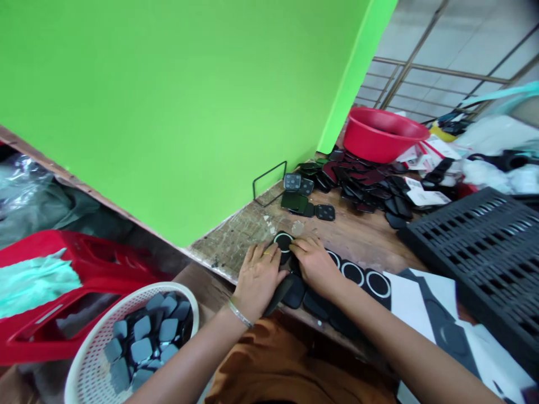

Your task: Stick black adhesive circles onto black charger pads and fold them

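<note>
A black pad with a white ring lies on the wooden table between my two hands. My left hand grips its left edge, fingers close together and thumb tucked near the lower side. From the right, my right hand presses its fingertips on the pad's other edge. A dark flat piece shows beside the left palm, partly covered. More black ringed pads lie in a row under and beyond my right forearm. Dark rounded-square pieces sit along the table's near edge.
A green panel stands behind the table. Loose dark pieces are heaped near a red basin. At right are a black slotted tray and white sheets. A white basket of grey pieces stands by a red stool.
</note>
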{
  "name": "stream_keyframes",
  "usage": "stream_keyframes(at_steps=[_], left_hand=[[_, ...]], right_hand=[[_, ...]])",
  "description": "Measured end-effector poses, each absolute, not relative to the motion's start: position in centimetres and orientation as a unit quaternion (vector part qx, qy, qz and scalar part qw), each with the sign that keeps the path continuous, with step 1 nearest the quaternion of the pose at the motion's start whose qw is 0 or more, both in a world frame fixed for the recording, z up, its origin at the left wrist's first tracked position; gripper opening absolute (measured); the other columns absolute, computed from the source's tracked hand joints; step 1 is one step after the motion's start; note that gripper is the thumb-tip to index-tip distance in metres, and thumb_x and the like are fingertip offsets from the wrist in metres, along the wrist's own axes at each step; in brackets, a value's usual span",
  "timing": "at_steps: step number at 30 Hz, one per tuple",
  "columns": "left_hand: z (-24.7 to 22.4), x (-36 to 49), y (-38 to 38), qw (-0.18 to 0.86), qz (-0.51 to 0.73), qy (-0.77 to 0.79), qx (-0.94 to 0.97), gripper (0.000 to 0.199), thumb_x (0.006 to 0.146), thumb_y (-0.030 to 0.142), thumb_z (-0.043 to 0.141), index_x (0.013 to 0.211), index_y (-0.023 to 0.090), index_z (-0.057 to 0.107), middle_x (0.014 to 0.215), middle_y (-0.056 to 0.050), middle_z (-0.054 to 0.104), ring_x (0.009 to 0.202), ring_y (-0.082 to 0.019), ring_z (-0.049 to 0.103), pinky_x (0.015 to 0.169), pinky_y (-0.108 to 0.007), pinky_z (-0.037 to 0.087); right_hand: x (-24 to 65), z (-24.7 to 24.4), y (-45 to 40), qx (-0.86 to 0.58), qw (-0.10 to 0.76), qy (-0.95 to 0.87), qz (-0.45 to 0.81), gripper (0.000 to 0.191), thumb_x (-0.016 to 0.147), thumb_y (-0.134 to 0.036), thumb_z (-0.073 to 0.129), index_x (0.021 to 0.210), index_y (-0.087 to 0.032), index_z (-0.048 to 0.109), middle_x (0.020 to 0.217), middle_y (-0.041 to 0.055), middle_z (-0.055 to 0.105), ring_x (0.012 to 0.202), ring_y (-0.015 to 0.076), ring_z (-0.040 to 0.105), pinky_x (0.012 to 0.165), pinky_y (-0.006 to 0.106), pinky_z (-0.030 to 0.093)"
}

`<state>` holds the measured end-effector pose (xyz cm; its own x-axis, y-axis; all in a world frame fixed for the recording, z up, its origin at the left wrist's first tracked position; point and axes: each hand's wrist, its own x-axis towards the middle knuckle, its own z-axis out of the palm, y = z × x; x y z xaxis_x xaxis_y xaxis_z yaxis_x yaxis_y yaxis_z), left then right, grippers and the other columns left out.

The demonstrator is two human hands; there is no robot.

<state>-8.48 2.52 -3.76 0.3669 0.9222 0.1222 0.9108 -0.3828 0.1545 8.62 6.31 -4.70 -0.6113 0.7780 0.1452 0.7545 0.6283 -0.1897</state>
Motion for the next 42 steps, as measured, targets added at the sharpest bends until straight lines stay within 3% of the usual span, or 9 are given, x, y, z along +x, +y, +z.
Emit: stream_keyframes(at_steps=[5, 9, 15, 21, 35, 40, 42], left_hand=[[-4.4, -8.8, 2.8, -0.002, 0.102, 0.556, 0.825, 0.041, 0.086, 0.036, 0.058, 0.120, 0.014, 0.059, 0.129, -0.014, 0.058, 0.124, -0.032, 0.047, 0.106, -0.050, 0.036], [-4.7, -8.0, 2.6, -0.008, 0.112, 0.533, 0.838, 0.049, 0.087, 0.037, 0.056, 0.131, 0.014, 0.051, 0.140, -0.014, 0.048, 0.132, -0.031, 0.040, 0.107, -0.049, 0.037], [-5.2, -4.6, 1.9, 0.011, 0.112, 0.464, 0.879, 0.048, 0.087, 0.039, 0.056, 0.133, 0.024, 0.051, 0.146, -0.010, 0.041, 0.138, -0.031, 0.030, 0.110, -0.048, 0.033], [-5.5, -4.1, 1.6, 0.011, 0.091, 0.472, 0.877, 0.050, 0.085, 0.041, 0.059, 0.133, 0.027, 0.050, 0.144, -0.012, 0.043, 0.133, -0.033, 0.038, 0.106, -0.052, 0.036], [-7.4, -9.0, 3.4, -0.022, 0.109, 0.452, 0.885, 0.050, 0.088, 0.047, 0.051, 0.134, 0.028, 0.049, 0.144, -0.012, 0.043, 0.133, -0.034, 0.039, 0.104, -0.051, 0.039], [-7.2, -7.0, 3.2, -0.005, 0.161, 0.420, 0.893, 0.049, 0.089, 0.046, 0.050, 0.133, 0.025, 0.050, 0.143, -0.012, 0.044, 0.136, -0.034, 0.033, 0.105, -0.052, 0.037], [-6.6, -5.3, 2.5, 0.013, 0.163, 0.385, 0.908, 0.049, 0.088, 0.045, 0.052, 0.134, 0.026, 0.049, 0.144, -0.011, 0.043, 0.137, -0.033, 0.031, 0.105, -0.053, 0.036]], right_hand=[[13.3, -3.9, 2.2, -0.487, 0.172, -0.847, 0.124, 0.046, 0.091, -0.016, 0.043, 0.137, -0.009, 0.042, 0.143, 0.0127, 0.040, 0.134, 0.0212, 0.033, 0.112, 0.038, 0.031], [19.5, -5.2, -2.5, -0.565, 0.190, -0.795, 0.109, 0.041, 0.094, -0.024, 0.040, 0.133, -0.012, 0.047, 0.139, 0.0121, 0.046, 0.134, 0.0218, 0.034, 0.111, 0.043, 0.032], [22.9, -8.2, -6.2, -0.620, 0.127, -0.774, 0.032, 0.049, 0.093, -0.032, 0.045, 0.140, -0.016, 0.043, 0.148, 0.0121, 0.035, 0.138, 0.0290, 0.026, 0.110, 0.052, 0.031], [20.8, -7.5, -5.1, -0.615, 0.089, -0.782, 0.040, 0.051, 0.092, -0.039, 0.049, 0.141, -0.027, 0.041, 0.151, 0.0091, 0.029, 0.139, 0.0314, 0.023, 0.107, 0.055, 0.031], [18.0, -6.2, -3.4, -0.589, 0.096, -0.796, 0.099, 0.057, 0.090, -0.039, 0.053, 0.143, -0.025, 0.038, 0.151, 0.0102, 0.028, 0.140, 0.0324, 0.018, 0.110, 0.056, 0.024], [18.5, -5.0, -4.0, -0.595, 0.125, -0.786, 0.112, 0.069, 0.087, -0.036, 0.058, 0.146, -0.015, 0.030, 0.152, 0.0141, 0.025, 0.141, 0.0316, 0.017, 0.111, 0.055, 0.025], [19.4, -4.8, -4.7, -0.603, 0.163, -0.775, 0.095, 0.062, 0.087, -0.032, 0.057, 0.142, -0.012, 0.036, 0.149, 0.0156, 0.030, 0.140, 0.0307, 0.020, 0.111, 0.054, 0.027]])
